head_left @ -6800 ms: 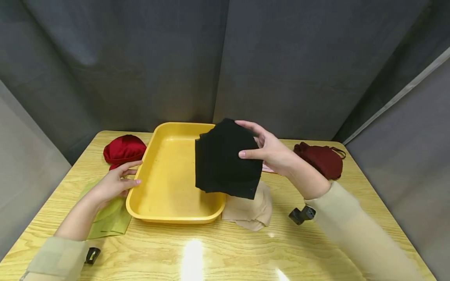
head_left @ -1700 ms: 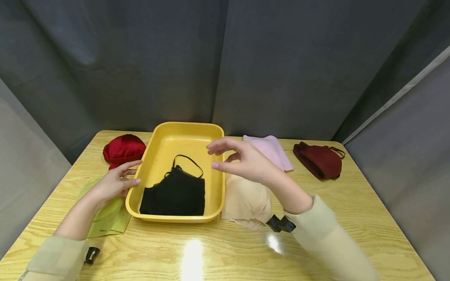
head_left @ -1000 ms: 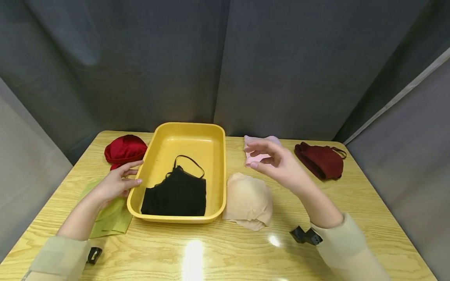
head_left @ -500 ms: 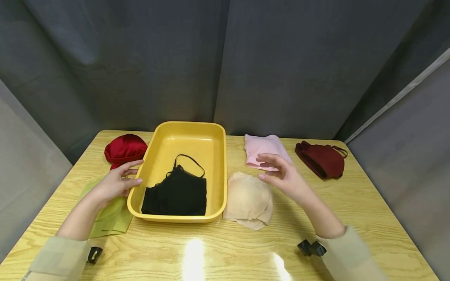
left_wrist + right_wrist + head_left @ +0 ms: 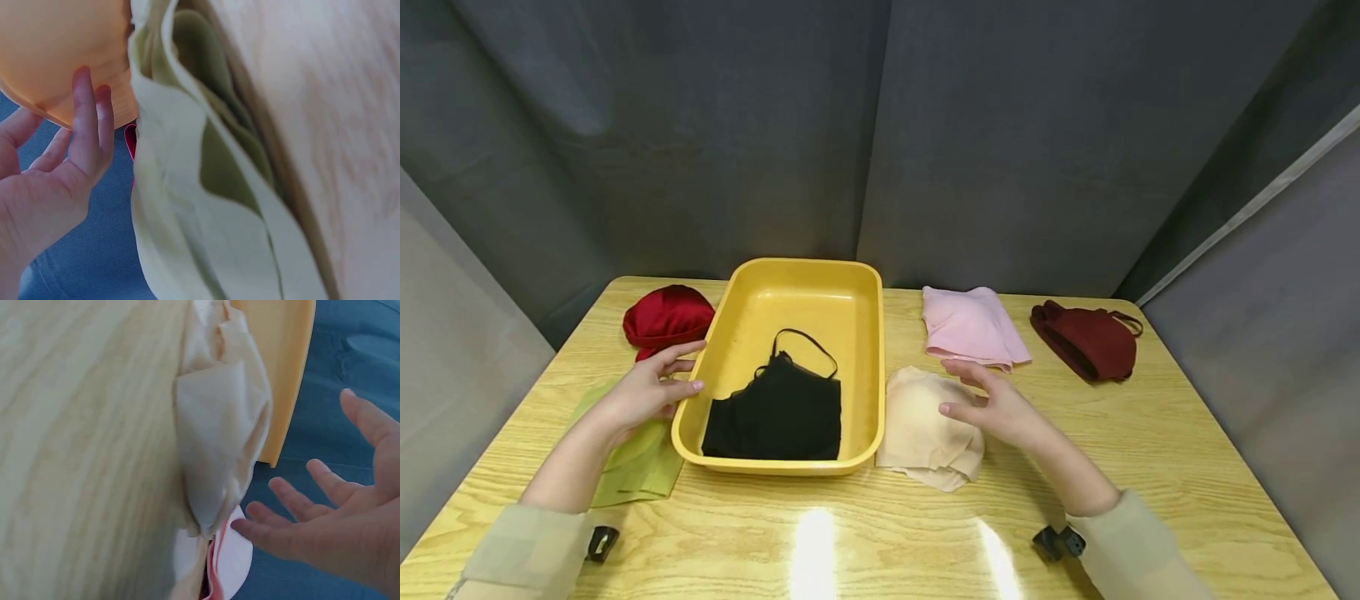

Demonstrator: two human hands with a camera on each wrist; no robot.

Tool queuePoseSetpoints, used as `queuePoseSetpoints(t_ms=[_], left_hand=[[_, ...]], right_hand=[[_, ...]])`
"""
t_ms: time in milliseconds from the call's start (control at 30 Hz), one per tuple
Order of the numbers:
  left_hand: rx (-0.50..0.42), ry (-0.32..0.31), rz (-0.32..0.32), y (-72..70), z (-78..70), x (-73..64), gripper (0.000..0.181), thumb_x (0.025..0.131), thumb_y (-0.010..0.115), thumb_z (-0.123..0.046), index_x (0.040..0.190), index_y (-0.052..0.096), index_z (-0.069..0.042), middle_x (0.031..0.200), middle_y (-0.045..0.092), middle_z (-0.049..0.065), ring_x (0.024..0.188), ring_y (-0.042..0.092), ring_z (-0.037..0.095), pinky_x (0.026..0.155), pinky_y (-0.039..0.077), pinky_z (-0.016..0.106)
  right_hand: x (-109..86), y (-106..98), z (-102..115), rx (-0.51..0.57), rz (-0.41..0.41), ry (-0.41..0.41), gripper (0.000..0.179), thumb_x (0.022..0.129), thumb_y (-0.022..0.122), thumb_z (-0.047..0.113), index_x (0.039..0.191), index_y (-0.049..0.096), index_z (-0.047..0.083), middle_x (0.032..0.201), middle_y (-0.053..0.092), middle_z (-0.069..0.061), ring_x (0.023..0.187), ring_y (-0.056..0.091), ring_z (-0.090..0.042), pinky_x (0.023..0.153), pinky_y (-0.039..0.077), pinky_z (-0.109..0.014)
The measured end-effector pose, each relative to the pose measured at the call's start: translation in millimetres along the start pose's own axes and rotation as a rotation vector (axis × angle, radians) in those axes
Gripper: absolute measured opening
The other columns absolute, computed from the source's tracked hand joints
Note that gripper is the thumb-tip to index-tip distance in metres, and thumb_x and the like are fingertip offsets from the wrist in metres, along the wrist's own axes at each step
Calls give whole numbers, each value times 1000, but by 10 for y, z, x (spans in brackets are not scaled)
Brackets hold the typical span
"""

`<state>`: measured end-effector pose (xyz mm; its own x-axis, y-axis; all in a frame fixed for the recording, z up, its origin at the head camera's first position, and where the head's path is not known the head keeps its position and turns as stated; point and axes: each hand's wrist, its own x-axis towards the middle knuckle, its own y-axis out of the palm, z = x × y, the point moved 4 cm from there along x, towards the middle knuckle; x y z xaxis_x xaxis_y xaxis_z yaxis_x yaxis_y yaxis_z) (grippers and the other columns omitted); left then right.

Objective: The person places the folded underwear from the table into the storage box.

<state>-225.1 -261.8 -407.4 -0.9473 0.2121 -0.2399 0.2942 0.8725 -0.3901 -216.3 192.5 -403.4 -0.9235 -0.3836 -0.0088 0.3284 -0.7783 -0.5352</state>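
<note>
Fingers parted and empty, the right hand (image 5: 1000,408) has let go of the black strapped fabric garment (image 5: 775,412), now leftward in the yellow rectangular plastic tray (image 5: 793,308): 1 piece seems placed. It has lowered beside the beige rounded cloth garment (image 5: 921,412); the left hand (image 5: 643,392), fingers straight, touches the tray.

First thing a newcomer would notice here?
Probably the big yellow tray, left of centre on the wooden table, with the left hand at its left edge. Next, the black garment with its looped strap, lying in the tray's near half. Then the open right hand by the beige garment, just right of the tray.
</note>
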Motion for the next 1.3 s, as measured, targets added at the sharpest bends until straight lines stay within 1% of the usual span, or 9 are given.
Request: queuePoseSetpoints(t_ms=[167, 267, 367, 533, 800, 1000, 1100, 1233, 1300], left_hand=[[0, 0, -2, 3, 1, 2, 68, 92, 61, -16, 150, 26, -14, 140, 33, 26, 98, 54, 26, 68, 51, 32], [3, 0, -1, 1, 1, 2, 68, 92, 61, -16, 150, 25, -14, 140, 34, 26, 99, 54, 26, 68, 50, 32], [3, 1, -1, -3, -1, 3, 68, 92, 61, -17, 150, 25, -15, 140, 34, 26, 99, 55, 27, 68, 51, 32], [8, 0, -5, -11, -9, 6, 69, 92, 62, -18, 150, 25, -16, 139, 34, 25, 100, 54, 28, 69, 51, 32], [3, -11, 0, 1, 7, 4, 69, 92, 62, -18, 150, 25, -17, 139, 35, 26, 103, 55, 29, 71, 52, 32], [4, -13, -2, 2, -4, -3, 69, 92, 62, -18, 150, 26, -16, 138, 36, 26, 101, 56, 28, 71, 52, 32], [6, -14, -4, 0, -6, -4, 69, 91, 62, -18, 150, 26, -16, 138, 36, 26, 99, 55, 28, 70, 52, 31], [9, -7, -3, -2, -6, -2, 68, 92, 62, -17, 150, 26, -15, 139, 35, 26, 99, 54, 28, 68, 51, 31], [9, -1, -1, -3, -8, -2, 68, 92, 62, -17, 150, 26, -15, 138, 35, 26, 99, 54, 28, 68, 51, 31]], right_hand=[[1, 41, -86, -71, -3, 81, 68, 84, 72, 24, 141, 40, 3, 143, 41, -20, 131, 35, -46, 105, 30, -56], [18, 60, -129, -106, 17, 131, 72, 83, 73, 29, 142, 38, 5, 145, 39, -20, 131, 35, -44, 105, 30, -55], [49, 65, -153, -132, 40, 157, 75, 83, 72, 32, 143, 36, 5, 145, 37, -24, 132, 34, -44, 106, 29, -54], [119, 54, -176, -157, 61, 151, 75, 83, 73, 30, 142, 36, 2, 142, 37, -28, 131, 35, -44, 106, 28, -55], [193, 94, -241, -196, 84, 133, 85, 76, 80, 27, 143, 34, 3, 136, 41, -29, 127, 39, -42, 104, 31, -55], [225, 114, -229, -185, 82, 132, 86, 72, 83, 17, 142, 35, 4, 136, 38, -30, 125, 39, -43, 102, 31, -55], [246, 133, -234, -175, 89, 138, 85, 70, 84, 14, 140, 36, 3, 129, 44, -29, 117, 46, -39, 98, 37, -51], [258, 151, -244, -160, 102, 176, 84, 69, 84, 12, 138, 37, 5, 119, 52, -24, 104, 54, -31, 90, 44, -45], [254, 157, -241, -151, 107, 191, 83, 69, 84, 12, 137, 37, 6, 118, 55, -24, 102, 56, -30, 88, 46, -43]])
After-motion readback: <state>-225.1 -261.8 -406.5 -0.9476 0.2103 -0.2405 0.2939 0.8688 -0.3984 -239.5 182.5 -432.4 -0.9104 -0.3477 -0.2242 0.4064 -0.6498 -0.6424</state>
